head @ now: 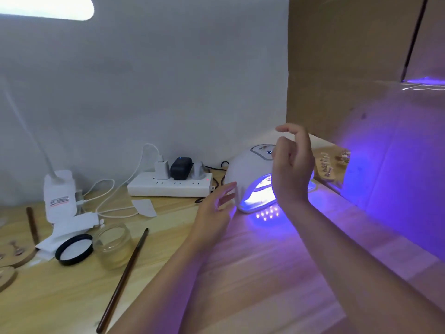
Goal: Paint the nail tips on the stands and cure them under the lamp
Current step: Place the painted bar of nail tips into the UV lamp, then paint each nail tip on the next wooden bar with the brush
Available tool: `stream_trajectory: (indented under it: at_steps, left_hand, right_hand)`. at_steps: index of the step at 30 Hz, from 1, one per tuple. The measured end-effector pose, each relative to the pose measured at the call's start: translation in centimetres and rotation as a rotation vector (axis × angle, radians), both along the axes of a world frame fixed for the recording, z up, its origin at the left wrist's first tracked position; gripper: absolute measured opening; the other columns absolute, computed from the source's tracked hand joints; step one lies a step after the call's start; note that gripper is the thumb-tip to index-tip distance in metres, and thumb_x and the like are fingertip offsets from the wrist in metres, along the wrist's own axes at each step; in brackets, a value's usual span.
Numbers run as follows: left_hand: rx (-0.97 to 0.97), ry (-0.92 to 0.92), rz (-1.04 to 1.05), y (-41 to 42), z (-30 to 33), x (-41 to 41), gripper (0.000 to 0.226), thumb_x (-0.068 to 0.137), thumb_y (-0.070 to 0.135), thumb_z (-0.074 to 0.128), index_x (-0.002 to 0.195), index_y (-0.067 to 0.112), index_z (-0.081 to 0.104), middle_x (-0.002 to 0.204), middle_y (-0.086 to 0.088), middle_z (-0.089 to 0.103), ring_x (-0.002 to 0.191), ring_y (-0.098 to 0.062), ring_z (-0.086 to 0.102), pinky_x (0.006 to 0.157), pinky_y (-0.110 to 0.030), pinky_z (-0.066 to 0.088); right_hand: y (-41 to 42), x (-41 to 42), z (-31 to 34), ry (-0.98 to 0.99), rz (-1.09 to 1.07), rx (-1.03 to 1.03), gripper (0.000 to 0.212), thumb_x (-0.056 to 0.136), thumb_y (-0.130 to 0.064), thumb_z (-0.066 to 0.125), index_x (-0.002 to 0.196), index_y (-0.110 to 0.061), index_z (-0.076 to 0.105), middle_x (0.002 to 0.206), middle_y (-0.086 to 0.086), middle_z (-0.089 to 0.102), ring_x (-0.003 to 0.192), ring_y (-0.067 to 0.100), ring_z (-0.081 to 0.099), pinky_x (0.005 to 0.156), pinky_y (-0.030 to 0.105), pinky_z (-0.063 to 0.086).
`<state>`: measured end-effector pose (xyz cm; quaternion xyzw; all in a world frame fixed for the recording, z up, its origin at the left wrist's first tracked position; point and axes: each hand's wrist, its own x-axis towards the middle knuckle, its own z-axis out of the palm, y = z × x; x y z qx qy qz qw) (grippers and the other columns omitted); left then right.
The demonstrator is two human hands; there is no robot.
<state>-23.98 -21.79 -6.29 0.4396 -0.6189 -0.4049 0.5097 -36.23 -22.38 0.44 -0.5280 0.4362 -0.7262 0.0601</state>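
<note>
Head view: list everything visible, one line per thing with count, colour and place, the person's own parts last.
curing lamp: one, white, lit violet, back of table
power strip: one, white, left of the lamp
glass jar: one, clear, open, left front
jar lid: one, black rim, left of the jar
brush: one, dark brown, lying right of the jar
wooden stands: two, tan, left edge
stand with nail tips: one, tan, right of the lamp
left hand: open, beside the lamp's mouth
right hand: relaxed, empty, raised before the lamp

Home nail desk: curing lamp (248, 179), power strip (168, 188), brush (122, 280)
</note>
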Motion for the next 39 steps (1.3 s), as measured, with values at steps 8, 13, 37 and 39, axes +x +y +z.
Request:
stream_trajectory:
  at_steps: [8,13,37,39]
  left_hand:
    - [-0.026,0.138,0.150,1.0,1.4,0.2,0.025,0.088,-0.005,0.043,0.104,0.001,0.061,0.091,0.003,0.061,0.063,0.014,0.058,0.060,-0.002,0.042]
    - [0.173,0.574,0.133,3.2,3.3,2.0,0.018,0.091,-0.001,0.042,0.097,0.002,0.059,0.074,-0.006,0.060,0.053,-0.004,0.061,0.060,-0.016,0.050]
    - [0.286,-0.520,0.743,15.7,0.2,34.6,0.091,0.059,0.034,0.063,0.141,0.012,0.029,0.130,-0.009,0.051,0.116,-0.025,0.047,0.091,-0.027,0.033]
    - [0.241,-0.511,0.739,16.0,0.1,35.0,0.076,0.065,0.030,0.078,0.130,0.010,0.043,0.107,-0.006,0.058,0.101,-0.021,0.052,0.082,-0.026,0.034]
  right_hand:
    - [5.2,8.2,-1.2,-0.817,0.042,0.032,0.026,0.089,-0.003,0.036,0.072,-0.019,0.049,0.048,-0.003,0.035,0.043,0.008,0.034,0.045,0.014,0.032]
    - [6.7,10.6,-4.0,-0.561,0.073,0.088,0.017,0.077,-0.016,0.036,0.074,-0.026,0.049,0.042,-0.014,0.044,0.044,-0.001,0.042,0.046,0.009,0.033]
    - [9.0,17.1,-6.9,0.902,0.149,0.556,0.030,0.074,-0.032,0.060,0.059,-0.019,0.037,0.055,-0.008,0.048,0.053,0.005,0.042,0.046,0.023,0.028]
    - [9.0,17.0,-6.8,0.896,0.147,0.566,0.030,0.075,-0.030,0.060,0.059,-0.019,0.037,0.056,-0.008,0.048,0.053,0.005,0.041,0.046,0.023,0.027]
